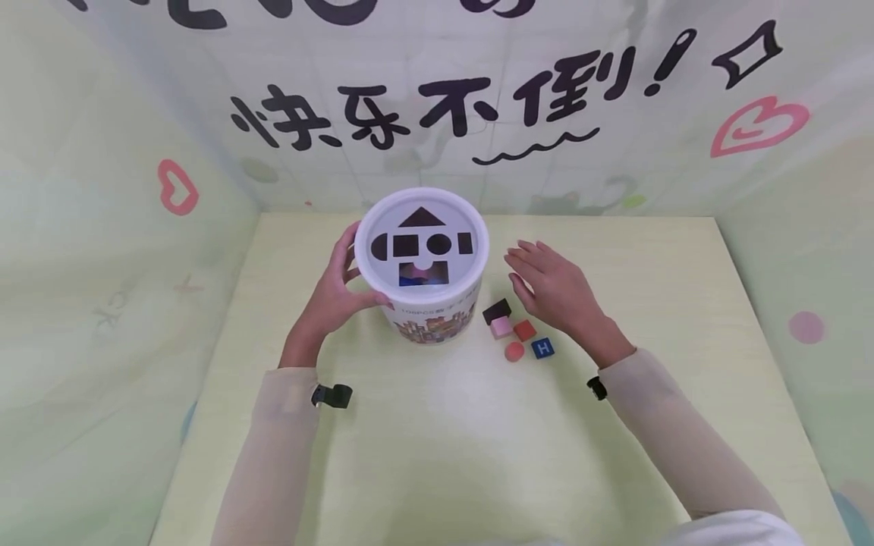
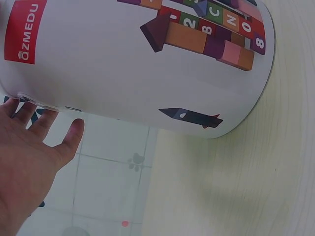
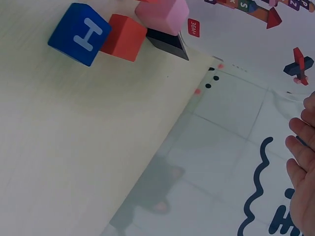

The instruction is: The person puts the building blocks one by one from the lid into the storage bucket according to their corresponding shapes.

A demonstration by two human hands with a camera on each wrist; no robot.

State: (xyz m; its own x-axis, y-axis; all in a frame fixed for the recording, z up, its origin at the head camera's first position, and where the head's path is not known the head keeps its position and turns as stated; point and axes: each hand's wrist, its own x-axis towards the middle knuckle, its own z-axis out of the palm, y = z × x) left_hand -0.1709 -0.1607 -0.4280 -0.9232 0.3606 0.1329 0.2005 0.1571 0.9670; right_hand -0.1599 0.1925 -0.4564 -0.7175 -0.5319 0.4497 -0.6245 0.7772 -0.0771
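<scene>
A white tub (image 1: pixel 437 322) stands on the table, printed with coloured blocks, its lid (image 1: pixel 464 274) cut with dark slots of several shapes. My left hand (image 1: pixel 332 292) holds the tub's left side just below the lid, thumb at the front and fingers round the back. Right of the tub, my right hand (image 1: pixel 556 288) hovers with fingers extended and nothing in it. Below that hand lie a black block (image 1: pixel 497 309), a pink block (image 1: pixel 501 327), a red block (image 1: pixel 525 331), a round red piece (image 1: pixel 514 351) and a blue block (image 3: pixel 81 34) marked H.
The pale wooden table (image 1: pixel 437 455) meets a printed backdrop (image 1: pixel 580 182) behind the tub, with more backdrop at both sides. Dark wrist straps (image 1: pixel 332 395) sit on both sleeves.
</scene>
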